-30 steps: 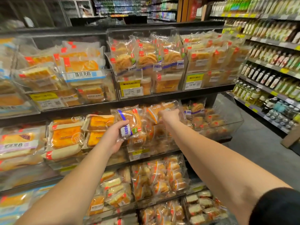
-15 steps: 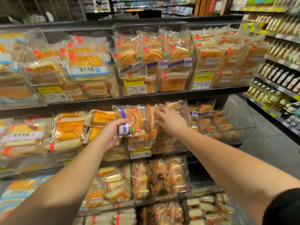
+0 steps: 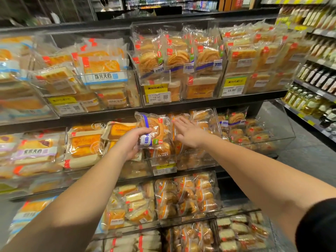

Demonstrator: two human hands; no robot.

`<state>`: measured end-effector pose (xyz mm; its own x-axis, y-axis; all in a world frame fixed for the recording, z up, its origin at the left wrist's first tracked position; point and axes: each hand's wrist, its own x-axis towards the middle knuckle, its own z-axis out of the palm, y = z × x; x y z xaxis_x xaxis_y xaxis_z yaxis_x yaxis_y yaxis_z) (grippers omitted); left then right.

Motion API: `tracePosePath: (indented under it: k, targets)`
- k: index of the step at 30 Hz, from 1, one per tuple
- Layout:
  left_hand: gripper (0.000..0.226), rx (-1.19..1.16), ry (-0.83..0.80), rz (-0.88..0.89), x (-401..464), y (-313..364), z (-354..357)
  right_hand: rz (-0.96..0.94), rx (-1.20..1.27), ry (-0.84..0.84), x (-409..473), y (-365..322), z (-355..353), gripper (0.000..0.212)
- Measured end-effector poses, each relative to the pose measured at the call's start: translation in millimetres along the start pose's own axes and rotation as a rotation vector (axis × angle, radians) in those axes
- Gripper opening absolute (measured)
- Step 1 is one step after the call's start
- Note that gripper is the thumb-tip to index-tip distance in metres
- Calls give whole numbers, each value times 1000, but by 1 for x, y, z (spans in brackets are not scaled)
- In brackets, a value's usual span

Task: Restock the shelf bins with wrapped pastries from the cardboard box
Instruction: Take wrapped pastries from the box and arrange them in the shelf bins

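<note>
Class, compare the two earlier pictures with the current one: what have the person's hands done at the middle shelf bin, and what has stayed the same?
The right hand has uncurled: a second ago its fingers were bent into the packets in the middle bin; now they lie straight and spread against them. The left hand still grips the same swirl pastry packet, upright at the bin's front. The stock on the other shelves looks unchanged.

A supermarket aisle around me: dark metal shelving (image 3: pixel 181 104), grey floor (image 3: pixel 309 157), bottled oils (image 3: pixel 305 104) racked along my right, refrigerated drink cases (image 3: pixel 163 2) glowing behind.
</note>
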<state>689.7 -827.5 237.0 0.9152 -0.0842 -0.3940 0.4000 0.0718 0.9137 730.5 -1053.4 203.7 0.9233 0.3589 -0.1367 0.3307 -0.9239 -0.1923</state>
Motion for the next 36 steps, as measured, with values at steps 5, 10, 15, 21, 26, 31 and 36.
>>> tracePosePath:
  k: [5,10,15,21,26,31,36]
  targets:
    - [38,109,-104,-24,-8,10,-1,114,395,273,-17,-7,-21,49]
    - [32,349,-298,-25,-15,24,13,105,840,317,-63,-22,-37,38]
    - [78,729,-401,-39,-20,30,49,148,1018,115,-96,-3,-30,50]
    - [53,610,-397,48,-28,10,117,252,1480,290,-135,51,-14,45]
    - [56,120,-390,-22,-11,-35,183,301,1630,256,-157,89,3,50]
    - [50,-124,-286,-13,1,-61,261,313,1527,156,-171,153,0,63]
    - [48,-37,-245,13,22,-69,315,314,1259,167,-171,233,-20,54]
